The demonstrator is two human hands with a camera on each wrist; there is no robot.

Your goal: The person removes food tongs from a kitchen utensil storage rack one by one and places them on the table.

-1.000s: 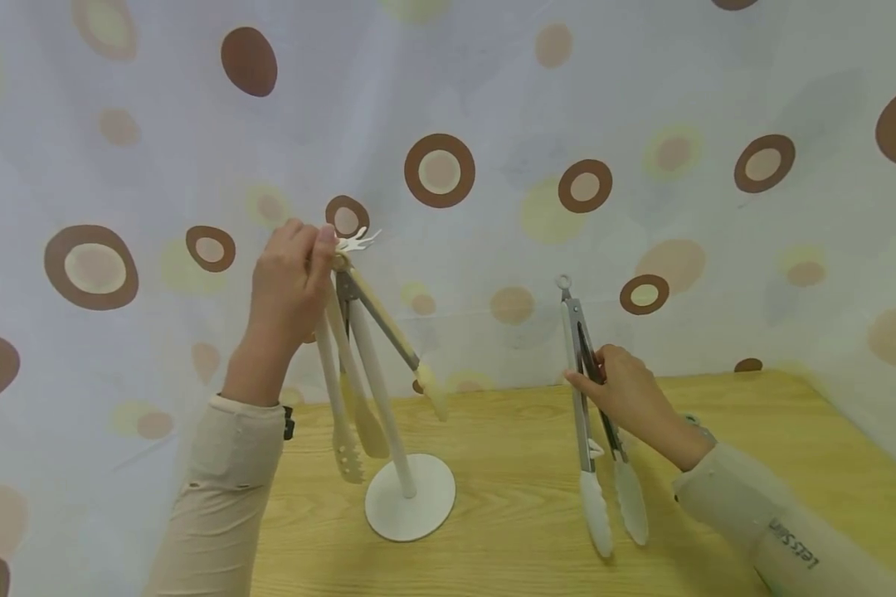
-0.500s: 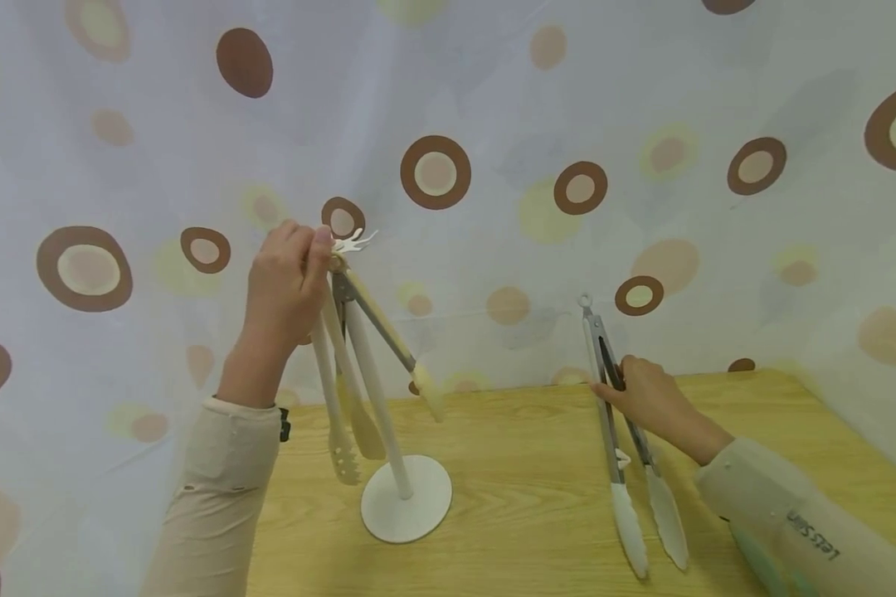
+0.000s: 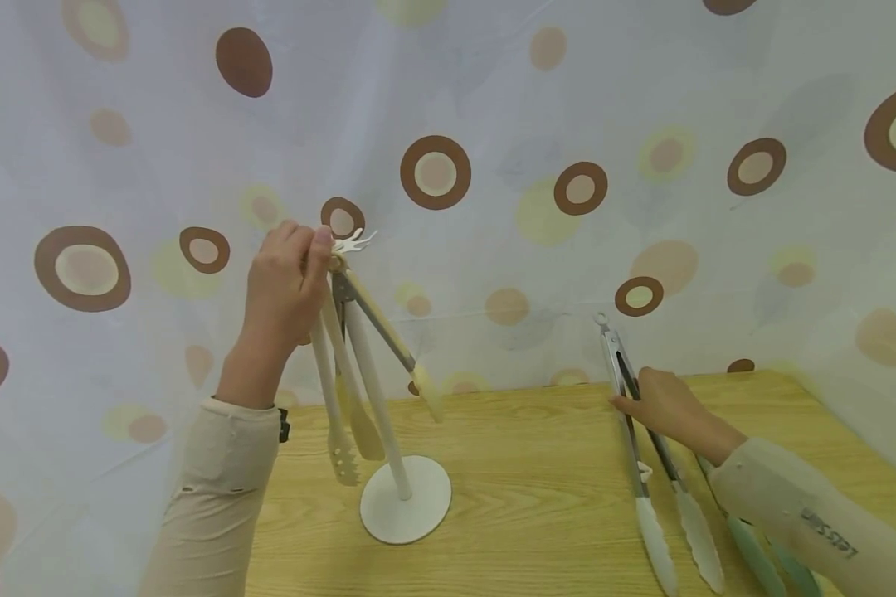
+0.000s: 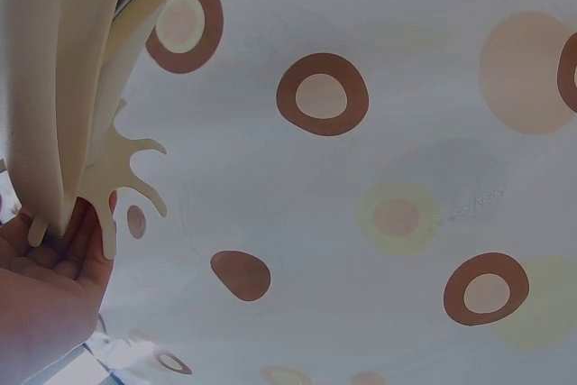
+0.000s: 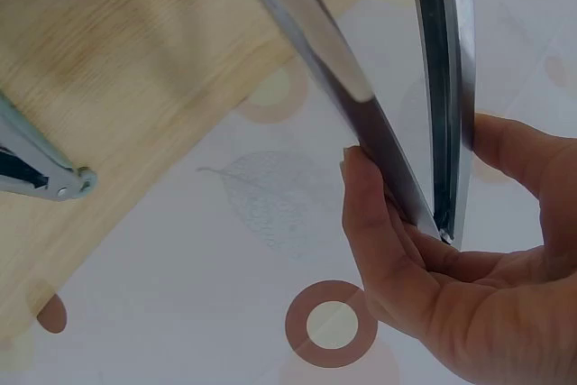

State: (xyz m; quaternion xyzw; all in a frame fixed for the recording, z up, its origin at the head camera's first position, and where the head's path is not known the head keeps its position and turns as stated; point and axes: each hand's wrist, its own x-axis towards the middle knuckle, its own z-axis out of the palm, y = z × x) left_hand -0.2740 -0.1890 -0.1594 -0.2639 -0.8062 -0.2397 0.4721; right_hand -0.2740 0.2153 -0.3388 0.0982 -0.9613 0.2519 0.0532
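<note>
My left hand [image 3: 284, 290] grips the top of a white utensil stand [image 3: 382, 406], beside its branching prongs [image 4: 135, 173]. Yellow-handled tongs [image 3: 388, 327] hang spread from the top. Beside them hang cream tongs [image 3: 342, 452], one end slotted, the other broad and flat. On the right, my right hand [image 3: 679, 406] holds metal tongs with pale scalloped tips [image 3: 633, 456], thumb on one arm and fingers on the other. Their arms stand apart, tips downward, and the right wrist view shows the thumb and fingers around both arms [image 5: 451, 96]. The stand's hooks are partly hidden behind my left hand.
Green-tipped tongs [image 3: 754, 551] lie on the wooden table [image 3: 515, 497], partly under my right sleeve; their hinge end [image 5: 63, 182] shows in the right wrist view. The stand's round base [image 3: 406, 518] rests on the table. A dotted sheet [image 3: 478, 99] hangs behind.
My right hand has carried the pale-tipped tongs rightward and lower, away from the stand. The green tongs have come into sight beneath the right sleeve. My left hand stays at the stand's top.
</note>
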